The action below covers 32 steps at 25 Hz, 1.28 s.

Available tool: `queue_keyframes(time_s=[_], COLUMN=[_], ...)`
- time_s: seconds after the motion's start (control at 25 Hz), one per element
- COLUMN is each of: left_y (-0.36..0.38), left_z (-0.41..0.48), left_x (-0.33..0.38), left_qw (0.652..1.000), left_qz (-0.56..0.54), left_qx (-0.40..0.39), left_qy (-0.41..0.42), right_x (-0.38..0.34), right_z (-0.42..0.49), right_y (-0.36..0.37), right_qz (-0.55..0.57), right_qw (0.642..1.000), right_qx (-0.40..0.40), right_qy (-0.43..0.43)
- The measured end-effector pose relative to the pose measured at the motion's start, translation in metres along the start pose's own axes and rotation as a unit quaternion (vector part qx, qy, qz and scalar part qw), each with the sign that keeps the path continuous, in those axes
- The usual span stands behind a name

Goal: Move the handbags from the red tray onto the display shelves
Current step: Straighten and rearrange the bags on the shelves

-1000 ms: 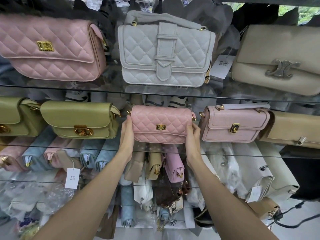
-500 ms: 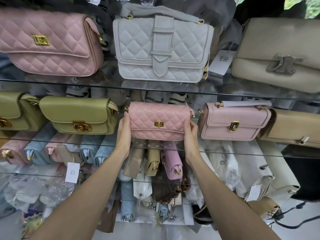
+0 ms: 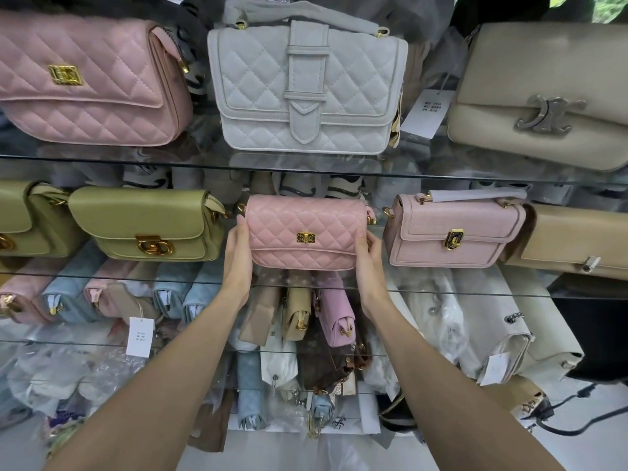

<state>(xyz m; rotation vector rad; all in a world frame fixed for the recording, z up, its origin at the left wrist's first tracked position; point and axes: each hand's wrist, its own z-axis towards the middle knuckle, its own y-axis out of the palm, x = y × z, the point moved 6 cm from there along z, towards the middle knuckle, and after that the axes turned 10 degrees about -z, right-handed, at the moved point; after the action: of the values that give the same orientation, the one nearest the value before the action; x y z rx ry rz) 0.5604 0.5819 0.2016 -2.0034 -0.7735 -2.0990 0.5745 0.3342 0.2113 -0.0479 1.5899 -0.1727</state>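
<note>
Small pink quilted handbag point(image 3: 300, 232) upright on the middle glass shelf point(image 3: 441, 280), between an olive green handbag point(image 3: 146, 224) and a pale pink handbag point(image 3: 452, 229). Left hand point(image 3: 238, 256) lies flat against its left end, fingers straight. Right hand point(image 3: 368, 263) grips its right end, thumb on the front.
</note>
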Motion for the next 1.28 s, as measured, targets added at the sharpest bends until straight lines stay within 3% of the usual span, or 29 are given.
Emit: queue_keyframes(time_s=[0.44, 0.52, 0.68, 0.76, 1.0, 1.28], left_y=[0.002, 0.000, -0.009, 0.011, 0.161, 0.280], left_z=[-0.006, -0.013, -0.048, -0.066, -0.133, -0.134], left_x=[0.001, 0.002, 0.025, 0.044, 0.135, 0.165], left_qw=[0.999, 1.000, 0.977, 0.973, 0.943, 0.934], left_qz=[0.001, 0.000, 0.124, 0.153, 0.128, 0.119], left_qx=[-0.035, 0.006, 0.160, 0.124, -0.115, -0.211], left_qy=[-0.010, -0.012, 0.071, 0.116, 0.286, 0.263], right_x=[-0.007, -0.008, -0.012, -0.028, -0.120, -0.176], right_z=[-0.012, -0.018, -0.022, -0.023, -0.043, -0.044], right_y=[-0.006, -0.015, -0.026, -0.035, -0.127, -0.250], right_qz=[-0.047, -0.085, -0.155, -0.175, -0.136, -0.098], right_qw=[0.998, 0.995, 0.987, 0.983, 0.968, 0.922], right_qx=[0.013, 0.016, 0.032, 0.047, 0.131, 0.308], right_qy=[0.042, 0.040, 0.027, -0.007, -0.164, -0.215])
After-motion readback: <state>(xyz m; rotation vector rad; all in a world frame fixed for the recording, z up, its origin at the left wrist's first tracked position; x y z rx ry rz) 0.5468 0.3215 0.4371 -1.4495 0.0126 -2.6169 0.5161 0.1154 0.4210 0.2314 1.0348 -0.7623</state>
